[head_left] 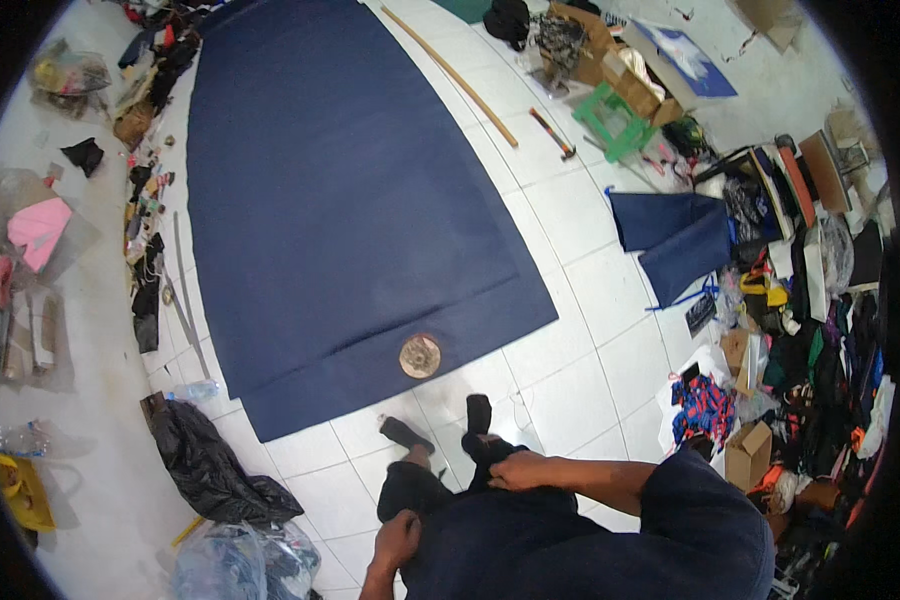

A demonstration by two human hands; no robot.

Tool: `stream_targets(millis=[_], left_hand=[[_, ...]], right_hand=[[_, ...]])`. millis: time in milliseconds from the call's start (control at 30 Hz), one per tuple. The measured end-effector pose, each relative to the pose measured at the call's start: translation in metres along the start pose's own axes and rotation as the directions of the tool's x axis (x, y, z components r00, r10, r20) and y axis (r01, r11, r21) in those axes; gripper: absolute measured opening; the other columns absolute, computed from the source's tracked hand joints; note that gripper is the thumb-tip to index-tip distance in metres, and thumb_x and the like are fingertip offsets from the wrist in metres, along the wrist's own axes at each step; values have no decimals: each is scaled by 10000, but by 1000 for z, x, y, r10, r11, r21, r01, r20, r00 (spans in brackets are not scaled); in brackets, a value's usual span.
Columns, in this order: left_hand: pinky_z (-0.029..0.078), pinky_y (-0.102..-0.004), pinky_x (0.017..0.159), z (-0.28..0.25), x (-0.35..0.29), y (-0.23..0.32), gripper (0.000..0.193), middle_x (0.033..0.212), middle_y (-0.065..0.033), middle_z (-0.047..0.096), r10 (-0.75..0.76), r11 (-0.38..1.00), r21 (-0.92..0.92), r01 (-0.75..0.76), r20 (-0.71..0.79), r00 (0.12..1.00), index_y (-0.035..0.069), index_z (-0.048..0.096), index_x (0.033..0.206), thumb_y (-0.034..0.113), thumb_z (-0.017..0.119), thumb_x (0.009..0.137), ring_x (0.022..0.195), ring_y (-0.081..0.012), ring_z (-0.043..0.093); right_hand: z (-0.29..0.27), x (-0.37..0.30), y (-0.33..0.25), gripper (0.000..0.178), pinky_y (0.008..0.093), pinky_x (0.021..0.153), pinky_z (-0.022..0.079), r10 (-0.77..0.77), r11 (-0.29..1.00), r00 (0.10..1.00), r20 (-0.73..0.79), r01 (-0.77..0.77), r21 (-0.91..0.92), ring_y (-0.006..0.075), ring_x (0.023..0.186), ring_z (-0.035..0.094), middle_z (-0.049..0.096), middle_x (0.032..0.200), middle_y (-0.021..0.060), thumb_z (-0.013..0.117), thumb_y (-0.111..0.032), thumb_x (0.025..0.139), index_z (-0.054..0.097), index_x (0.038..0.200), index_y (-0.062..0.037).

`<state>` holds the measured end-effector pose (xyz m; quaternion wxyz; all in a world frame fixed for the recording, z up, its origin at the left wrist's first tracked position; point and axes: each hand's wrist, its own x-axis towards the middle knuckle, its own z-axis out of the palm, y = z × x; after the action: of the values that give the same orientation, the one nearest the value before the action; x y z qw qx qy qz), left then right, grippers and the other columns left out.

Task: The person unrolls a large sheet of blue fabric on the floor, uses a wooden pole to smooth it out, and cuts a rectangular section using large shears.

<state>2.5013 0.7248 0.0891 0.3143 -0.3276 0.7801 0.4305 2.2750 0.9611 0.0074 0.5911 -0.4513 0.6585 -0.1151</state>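
Note:
My left hand (398,537) is closed at my left thigh, its fingers curled on the dark cloth of my trousers (410,490). My right hand (517,470) is closed too, gripping the black trouser cloth near my right knee. Ahead of my feet a large dark blue sheet of fabric (350,200) lies spread over the floor, with a crease across its near end. On that near end rests a round tan and grey disc (420,355), whose kind I cannot make out. Both feet, in dark socks, stand just short of the sheet's near edge.
Right of the sheet lie a long wooden stick (450,75), a hammer-like tool (552,134), a green plastic stool (613,122) and blue cloth pieces (675,235). Heaped clothes and boxes line the right. A black plastic bag (215,460) and a clear bottle (194,391) lie left.

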Motion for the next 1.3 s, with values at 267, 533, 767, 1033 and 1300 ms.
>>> stream_targets(millis=[267, 533, 767, 1033, 1300], left_hand=[[514, -331, 703, 132, 20, -172, 267, 870, -99, 665, 57, 953, -239, 186, 746, 664, 6, 647, 1095, 192, 609, 907, 790, -186, 622], [485, -307, 846, 136, 287, -197, 202, 1007, -110, 676, 120, 955, -258, 143, 782, 612, -11, 640, 1083, 6, 579, 892, 923, -177, 612], [481, -290, 660, 30, 520, -364, 167, 797, -57, 631, 125, 988, -11, -151, -508, 852, 2, 617, 982, 32, 628, 818, 704, -136, 588], [528, -347, 747, 24, 589, -505, 163, 842, -124, 693, -35, 988, 115, 101, -477, 878, -2, 631, 921, 105, 652, 799, 748, -216, 666], [547, -330, 461, -2, 677, -459, 477, 709, -92, 530, -569, 397, -885, -244, -445, 691, -19, 497, 1011, 398, 694, 889, 542, -199, 564]], right_hand=[[155, 21, 56, 406, 476, 804, 489, -408, 847, 741, 533, 89, 524, 356, 864, 636, 675, 988, 195, 485, -376, 972, 622, 1042, -1], [-13, 322, 284, 188, 471, 737, 505, 189, 982, 781, -595, -154, 110, 360, 836, 659, 675, 862, 146, 568, -190, 897, 610, 1046, -84], [-111, 501, 454, 399, 489, 950, 468, -369, 629, 401, -838, -556, -543, 331, 1107, 606, 587, 1245, 147, 521, -175, 921, 537, 1314, -109], [-144, 529, 480, 270, 460, 849, 533, -165, 657, 631, -758, -503, -562, 326, 942, 695, 699, 1007, 145, 493, -187, 916, 663, 1113, -114], [-130, 436, 513, 217, 466, 760, 563, 196, 657, 513, -836, -702, -276, 333, 900, 702, 718, 966, 153, 564, -211, 852, 686, 1003, -116]])
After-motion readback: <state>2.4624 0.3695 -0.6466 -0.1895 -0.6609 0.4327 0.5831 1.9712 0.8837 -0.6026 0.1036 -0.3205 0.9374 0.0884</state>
